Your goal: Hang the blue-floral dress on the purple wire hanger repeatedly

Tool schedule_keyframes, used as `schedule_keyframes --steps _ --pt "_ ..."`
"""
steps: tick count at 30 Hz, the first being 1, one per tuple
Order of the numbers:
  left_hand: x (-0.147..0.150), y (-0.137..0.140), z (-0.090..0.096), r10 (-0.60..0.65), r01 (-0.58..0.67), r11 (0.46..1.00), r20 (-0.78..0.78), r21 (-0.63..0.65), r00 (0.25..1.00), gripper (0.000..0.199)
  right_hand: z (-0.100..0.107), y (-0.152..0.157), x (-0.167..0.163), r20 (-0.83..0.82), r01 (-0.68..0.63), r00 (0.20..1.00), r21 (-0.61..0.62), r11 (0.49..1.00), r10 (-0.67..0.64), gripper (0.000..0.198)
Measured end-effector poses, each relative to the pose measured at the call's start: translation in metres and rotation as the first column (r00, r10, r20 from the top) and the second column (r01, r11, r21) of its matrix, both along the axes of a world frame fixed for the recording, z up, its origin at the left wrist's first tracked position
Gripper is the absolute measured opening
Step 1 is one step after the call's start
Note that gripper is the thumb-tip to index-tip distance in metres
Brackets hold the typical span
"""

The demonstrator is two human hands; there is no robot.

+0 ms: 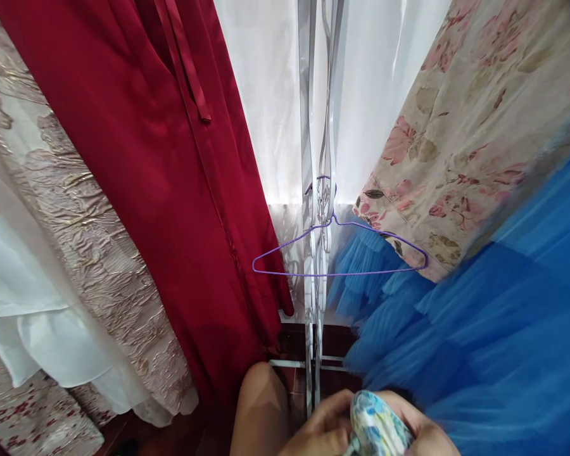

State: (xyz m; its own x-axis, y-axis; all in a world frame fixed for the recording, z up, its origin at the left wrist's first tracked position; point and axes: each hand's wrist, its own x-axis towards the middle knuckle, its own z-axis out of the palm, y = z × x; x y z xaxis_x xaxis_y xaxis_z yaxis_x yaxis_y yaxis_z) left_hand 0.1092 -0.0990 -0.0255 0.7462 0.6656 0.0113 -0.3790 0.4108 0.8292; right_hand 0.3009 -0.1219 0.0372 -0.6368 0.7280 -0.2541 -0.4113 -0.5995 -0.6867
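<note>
Low in the head view, a bunched piece of white cloth with a blue and yellow pattern is between my two hands. My left hand has its fingers closed on the cloth's left side. On the other side my right hand grips it too, partly cut off by the bottom edge. How the cloth is folded, and what garment it is, I cannot make out. Above the hands, a bare purple clothes hanger hangs by its hook on the white metal rack.
A red satin dress hangs to the left, beside a textured beige dress. To the right are a floral dress and blue tulle. A white curtain is behind the rack. My bare knee shows below.
</note>
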Motion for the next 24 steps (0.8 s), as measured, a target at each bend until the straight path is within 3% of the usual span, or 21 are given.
schedule_keyframes --steps 5,10,13,16,18,20,22,24 --pt "-0.022 0.019 0.025 0.237 -0.182 0.946 -0.190 0.268 0.953 0.037 0.017 0.006 0.009 -0.060 0.078 0.995 0.041 0.996 -0.076 0.052" --pt "-0.045 0.022 0.053 0.464 -0.279 0.845 -0.369 0.456 0.805 0.006 -0.025 -0.003 0.039 -0.130 0.071 0.989 0.048 0.996 -0.064 0.051" --pt "-0.060 0.020 0.064 0.507 -0.299 0.835 -0.434 0.462 0.745 0.009 -0.047 -0.004 0.055 -0.188 0.068 0.981 0.070 0.995 -0.053 0.065" --pt "-0.077 0.020 0.080 0.316 -0.132 0.923 -0.518 0.361 0.795 0.012 -0.040 0.003 0.065 -0.161 0.099 0.983 0.094 0.991 -0.083 0.073" --pt "-0.087 0.021 0.094 0.142 0.052 0.955 -0.604 0.293 0.784 0.032 -0.022 0.011 0.068 -0.132 0.173 0.978 0.098 0.980 -0.159 0.072" --pt "-0.095 0.023 0.109 0.105 0.195 0.926 -0.718 0.323 0.689 0.037 -0.001 0.019 0.069 -0.062 0.264 0.964 0.131 0.956 -0.258 0.067" --pt "-0.103 0.024 0.125 0.221 0.288 0.852 -0.798 0.438 0.561 0.019 0.018 0.029 0.066 0.068 0.307 0.941 0.230 0.923 -0.330 0.062" --pt "-0.110 0.025 0.139 0.345 0.387 0.763 -0.832 0.518 0.433 0.007 0.033 0.044 0.061 0.220 0.259 0.905 0.396 0.881 -0.365 0.057"
